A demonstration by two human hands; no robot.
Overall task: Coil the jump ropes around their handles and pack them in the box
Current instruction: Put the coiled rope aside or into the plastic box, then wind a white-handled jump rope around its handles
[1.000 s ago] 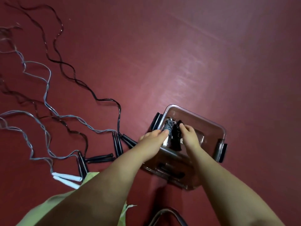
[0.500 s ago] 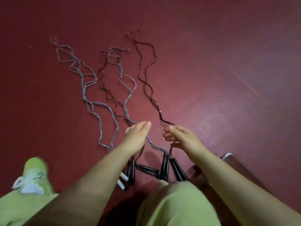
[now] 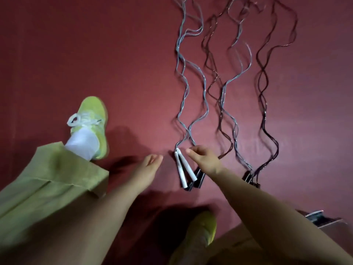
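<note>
White handles point(image 3: 183, 170) lie lengthwise, ropes point(image 3: 184, 104) trailing away.

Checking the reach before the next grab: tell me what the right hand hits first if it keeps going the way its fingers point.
Probably the white handles. The right hand, open, points up-left, its fingertips just right of their tips where the grey rope joins. Depth is unclear; it may be above them.
</note>
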